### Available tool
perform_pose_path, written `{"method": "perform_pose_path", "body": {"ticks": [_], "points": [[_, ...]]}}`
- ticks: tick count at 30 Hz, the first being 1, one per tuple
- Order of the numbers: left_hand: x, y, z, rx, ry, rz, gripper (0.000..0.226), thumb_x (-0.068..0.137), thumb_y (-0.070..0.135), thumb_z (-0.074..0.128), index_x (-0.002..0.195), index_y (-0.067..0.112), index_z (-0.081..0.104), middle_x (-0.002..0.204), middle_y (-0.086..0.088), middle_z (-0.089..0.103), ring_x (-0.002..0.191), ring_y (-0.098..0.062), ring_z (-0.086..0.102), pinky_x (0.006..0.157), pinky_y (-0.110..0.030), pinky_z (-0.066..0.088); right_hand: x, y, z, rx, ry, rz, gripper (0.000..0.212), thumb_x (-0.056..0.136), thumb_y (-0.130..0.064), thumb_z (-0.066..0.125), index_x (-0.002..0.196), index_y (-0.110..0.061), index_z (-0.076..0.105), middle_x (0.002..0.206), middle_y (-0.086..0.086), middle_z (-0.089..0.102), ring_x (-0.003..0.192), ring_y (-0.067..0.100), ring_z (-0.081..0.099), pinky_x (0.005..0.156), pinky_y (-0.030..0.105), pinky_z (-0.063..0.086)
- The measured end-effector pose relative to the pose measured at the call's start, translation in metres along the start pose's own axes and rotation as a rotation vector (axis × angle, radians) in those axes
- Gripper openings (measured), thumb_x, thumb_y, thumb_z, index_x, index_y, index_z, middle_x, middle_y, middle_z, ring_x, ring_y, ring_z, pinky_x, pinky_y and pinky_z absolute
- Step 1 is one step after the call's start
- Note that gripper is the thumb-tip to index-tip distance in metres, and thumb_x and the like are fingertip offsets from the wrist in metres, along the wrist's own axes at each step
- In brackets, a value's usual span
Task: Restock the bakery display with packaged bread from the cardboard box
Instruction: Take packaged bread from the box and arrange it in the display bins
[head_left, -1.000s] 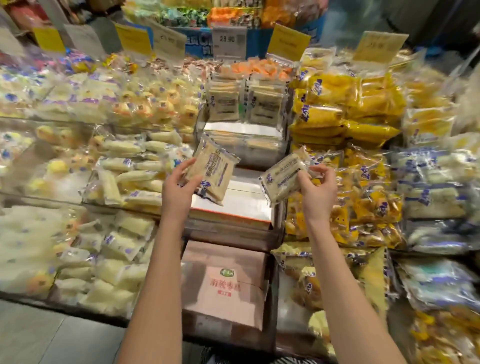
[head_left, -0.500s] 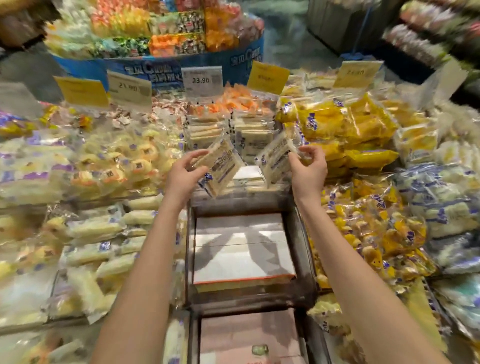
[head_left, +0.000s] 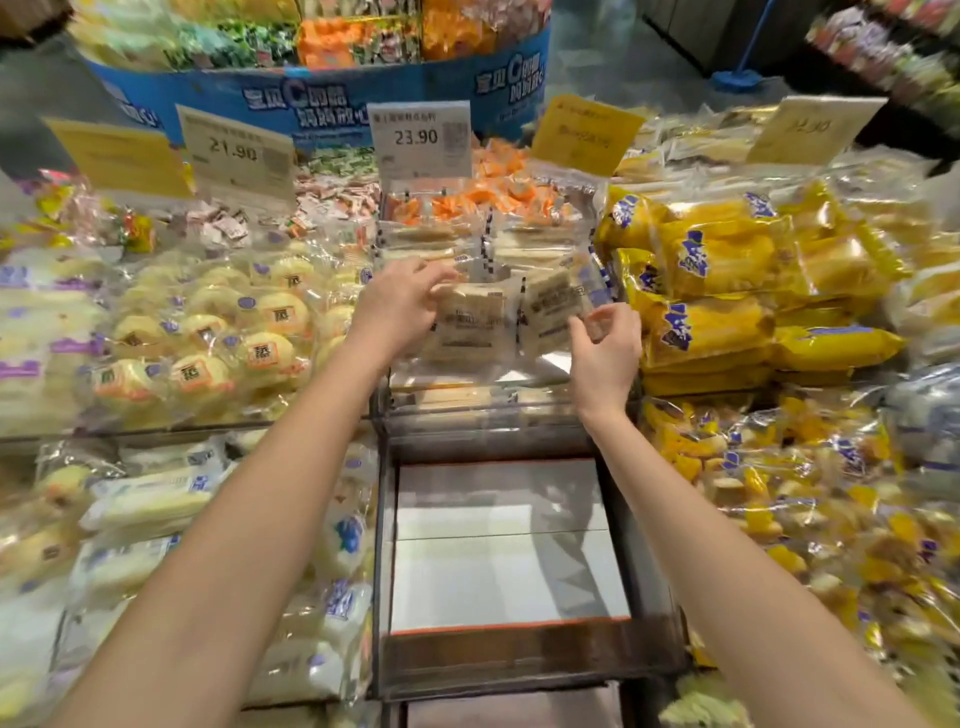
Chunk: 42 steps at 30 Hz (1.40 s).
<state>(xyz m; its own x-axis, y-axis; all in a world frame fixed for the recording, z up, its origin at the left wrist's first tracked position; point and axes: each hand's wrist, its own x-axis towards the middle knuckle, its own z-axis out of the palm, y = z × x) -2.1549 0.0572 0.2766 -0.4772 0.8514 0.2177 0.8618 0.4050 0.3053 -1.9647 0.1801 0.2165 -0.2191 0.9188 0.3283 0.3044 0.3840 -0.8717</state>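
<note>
Two flat packs of pale sliced bread stand side by side in the upper middle compartment (head_left: 488, 410) of the display. My left hand (head_left: 400, 306) grips the left pack (head_left: 470, 325) by its left edge. With its fingertips, my right hand (head_left: 605, 353) pinches the clear wrapper at the lower right of the right pack (head_left: 550, 312). More packs of the same bread (head_left: 431, 244) are stacked behind them. Only a strip of the cardboard box (head_left: 506, 709) shows at the bottom edge.
Below my hands a compartment with a white liner (head_left: 498, 551) holds nothing. Round buns in bags (head_left: 218, 338) fill the left side and yellow bread bags (head_left: 727, 291) the right. Price signs (head_left: 418, 137) stand at the back, before a blue round display (head_left: 322, 93).
Both hands have moved forward and down, bringing the two packs from mid-air into the upper compartment, where they stand upright. The view has tilted up and closer.
</note>
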Motion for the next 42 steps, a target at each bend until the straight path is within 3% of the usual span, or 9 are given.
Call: {"method": "perform_pose_path", "body": {"ticks": [3, 6, 11, 14, 19, 28, 31, 37, 42], "points": [[-0.006, 0.001, 0.018, 0.148, 0.047, 0.083, 0.051, 0.091, 0.011, 0.062, 0.139, 0.02, 0.052, 0.14, -0.009, 0.052, 0.129, -0.028, 0.046, 0.11, -0.04, 0.038, -0.002, 0.011, 0.007, -0.259, -0.081, -0.11, 0.022, 0.089, -0.026, 0.069, 0.091, -0.006, 0.058, 0.097, 0.012, 0.058, 0.095, 0.028, 0.053, 0.085, 0.035, 0.044], [-0.019, 0.008, 0.041, 0.216, -0.113, 0.167, 0.072, 0.093, 0.04, 0.06, 0.154, 0.025, 0.025, 0.161, -0.009, 0.023, 0.149, -0.028, 0.019, 0.122, -0.051, 0.011, -0.003, 0.012, 0.011, -0.411, -0.16, -0.13, 0.036, 0.088, -0.027, 0.071, 0.113, -0.006, 0.057, 0.128, 0.017, 0.052, 0.121, 0.034, 0.048, 0.101, 0.041, 0.04], [-0.031, -0.001, 0.054, 0.364, -0.264, 0.203, 0.107, 0.087, 0.059, 0.06, 0.154, 0.024, -0.016, 0.165, -0.006, -0.012, 0.152, -0.025, -0.011, 0.12, -0.057, -0.005, 0.008, 0.015, 0.009, -0.519, -0.418, -0.424, 0.087, 0.083, -0.013, 0.075, 0.154, -0.027, 0.026, 0.163, 0.015, 0.007, 0.151, 0.035, 0.0, 0.121, 0.051, 0.005], [-0.029, -0.008, 0.053, 0.424, -0.246, 0.198, 0.108, 0.087, 0.057, 0.061, 0.155, 0.024, -0.016, 0.165, -0.004, -0.012, 0.152, -0.025, -0.012, 0.119, -0.059, -0.008, 0.017, 0.019, 0.009, -0.684, -0.526, -0.581, 0.091, 0.083, -0.036, 0.074, 0.155, -0.032, 0.019, 0.164, 0.011, 0.006, 0.151, 0.034, -0.004, 0.119, 0.053, -0.005], [-0.026, -0.014, 0.054, 0.463, -0.151, 0.2, 0.096, 0.089, 0.062, 0.053, 0.155, 0.032, -0.009, 0.166, 0.001, -0.007, 0.152, -0.025, -0.009, 0.115, -0.066, -0.008, 0.025, 0.016, 0.019, -0.891, -0.494, -0.786, 0.096, 0.08, -0.046, 0.074, 0.156, -0.032, 0.017, 0.161, 0.017, 0.019, 0.149, 0.041, 0.008, 0.118, 0.061, 0.005], [-0.008, -0.014, 0.07, 0.575, 0.002, 0.115, 0.104, 0.092, 0.038, 0.062, 0.148, 0.042, -0.026, 0.163, -0.001, -0.02, 0.149, -0.029, -0.019, 0.106, -0.071, -0.013, 0.027, 0.014, 0.033, -0.843, -0.405, -0.595, 0.094, 0.08, -0.019, 0.077, 0.155, -0.03, 0.022, 0.16, 0.02, 0.019, 0.148, 0.043, 0.009, 0.11, 0.072, 0.01], [-0.01, -0.013, 0.076, 0.56, 0.078, 0.11, 0.104, 0.087, 0.024, 0.065, 0.152, 0.041, -0.014, 0.163, 0.0, -0.013, 0.15, -0.028, -0.012, 0.107, -0.071, -0.009, 0.025, 0.007, 0.042, -0.856, -0.427, -0.562, 0.093, 0.083, -0.02, 0.074, 0.156, -0.032, 0.018, 0.161, 0.019, 0.015, 0.149, 0.041, 0.005, 0.107, 0.076, 0.006], [-0.016, 0.003, 0.071, 0.513, 0.096, 0.154, 0.094, 0.085, 0.029, 0.067, 0.157, 0.029, 0.006, 0.164, -0.004, -0.009, 0.15, -0.033, -0.006, 0.116, -0.063, -0.004, 0.019, 0.0, 0.037, -0.914, -0.484, -0.54, 0.095, 0.09, -0.035, 0.066, 0.155, -0.038, -0.004, 0.164, 0.009, -0.011, 0.148, 0.038, -0.016, 0.111, 0.069, -0.008], [-0.036, 0.03, 0.043, 0.419, 0.063, 0.078, 0.075, 0.096, 0.032, 0.057, 0.157, 0.02, 0.016, 0.165, -0.007, 0.007, 0.152, -0.03, 0.0, 0.119, -0.049, -0.006, 0.009, -0.018, -0.005, -0.827, -0.524, -0.483, 0.085, 0.095, -0.034, 0.06, 0.156, -0.037, 0.0, 0.164, 0.008, -0.011, 0.148, 0.036, -0.019, 0.114, 0.063, -0.009]]}}
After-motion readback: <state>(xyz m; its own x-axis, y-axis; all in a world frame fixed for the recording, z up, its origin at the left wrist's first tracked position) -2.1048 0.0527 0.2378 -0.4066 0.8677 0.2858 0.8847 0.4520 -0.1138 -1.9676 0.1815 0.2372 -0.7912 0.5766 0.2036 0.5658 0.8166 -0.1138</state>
